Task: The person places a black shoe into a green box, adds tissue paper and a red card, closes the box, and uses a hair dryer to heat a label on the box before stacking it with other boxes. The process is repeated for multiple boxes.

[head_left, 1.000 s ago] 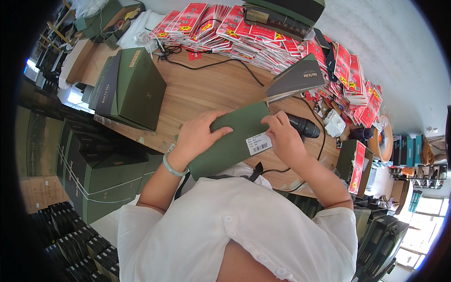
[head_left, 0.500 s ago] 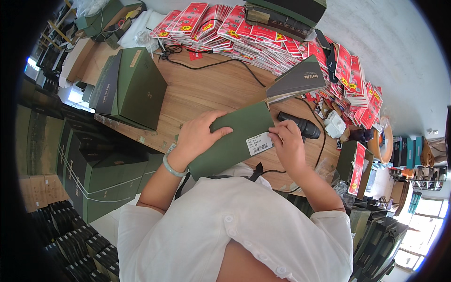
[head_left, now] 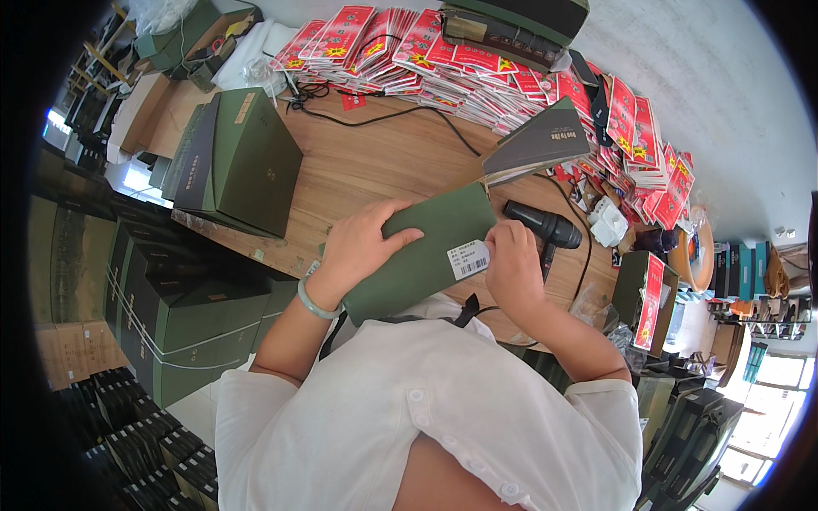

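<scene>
A long green cardboard box (head_left: 409, 277) lies tilted across the table's near edge, against my body. Its dark grey end flap (head_left: 538, 145) stands open at the far right end. My left hand (head_left: 368, 243) grips the box, thumb flat on its top face and fingers over the far edge. Near the box's right end is a white barcode label (head_left: 467, 259). My right hand (head_left: 511, 264) pinches the label's right edge between thumb and fingertips, and that edge looks slightly bent. Just beyond my right hand lies a black hair dryer (head_left: 545, 223).
A large green box (head_left: 247, 162) stands on the table's left. Stacks of red printed packets (head_left: 417, 51) line the back, with dark boxes (head_left: 520, 34) on top. A black cable (head_left: 426, 111) crosses the wooden table (head_left: 358, 153). Strapped green boxes (head_left: 196, 324) stand at lower left.
My right hand has shifted slightly, its fingers now closed over the label's right edge. The hair dryer's handle shows more. My left hand and the box have hardly moved.
</scene>
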### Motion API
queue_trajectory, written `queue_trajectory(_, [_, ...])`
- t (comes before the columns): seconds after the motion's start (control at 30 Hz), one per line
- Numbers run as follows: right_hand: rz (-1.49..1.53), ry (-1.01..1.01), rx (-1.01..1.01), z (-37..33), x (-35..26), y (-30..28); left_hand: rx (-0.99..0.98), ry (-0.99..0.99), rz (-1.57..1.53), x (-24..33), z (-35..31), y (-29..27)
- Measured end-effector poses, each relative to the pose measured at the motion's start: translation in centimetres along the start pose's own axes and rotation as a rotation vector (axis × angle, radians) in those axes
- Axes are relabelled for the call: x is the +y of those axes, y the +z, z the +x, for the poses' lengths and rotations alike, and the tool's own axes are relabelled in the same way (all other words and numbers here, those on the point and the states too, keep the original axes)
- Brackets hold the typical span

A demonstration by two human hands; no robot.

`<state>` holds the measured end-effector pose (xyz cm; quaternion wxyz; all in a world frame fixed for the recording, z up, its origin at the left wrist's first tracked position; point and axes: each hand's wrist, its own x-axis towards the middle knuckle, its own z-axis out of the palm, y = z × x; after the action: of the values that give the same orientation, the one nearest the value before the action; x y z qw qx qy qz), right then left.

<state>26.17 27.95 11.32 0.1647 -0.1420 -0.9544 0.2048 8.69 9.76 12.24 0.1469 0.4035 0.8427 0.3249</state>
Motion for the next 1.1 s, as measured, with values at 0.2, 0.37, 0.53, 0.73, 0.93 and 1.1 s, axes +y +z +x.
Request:
queue_trajectory(0.2, [0.165, 0.071, -0.058, 0.1, 0.9, -1.3, -0.001, -0.007, -0.045, 0.3, -0.1, -0.2])
queue_trajectory(0.37, [0.421, 0.176, 0.012, 0.4, -0.2, -2.0, -0.004, -0.008, -0.036, 0.1, 0.0, -0.2])
queue_trajectory(0.53, [0.18, -0.009, -0.05, 0.8, 1.1, -2.1, -0.002, 0.004, -0.027, 0.4, 0.0, -0.2])
queue_trajectory(0.73, [0.156, 0.05, -0.141, 1.1, 0.3, -2.8, 0.012, -0.003, 0.001, -0.1, -0.2, 0.1])
queue_trajectory(0.93, [0.292, 0.094, -0.301, 1.4, 0.7, -4.1, 0.03, 0.034, -0.009, -0.1, -0.3, 0.1])
queue_trajectory(1.1, [0.435, 0.124, -0.346, 1.2, 1.7, -4.6, -0.002, -0.002, -0.017, 0.0, -0.2, -0.2])
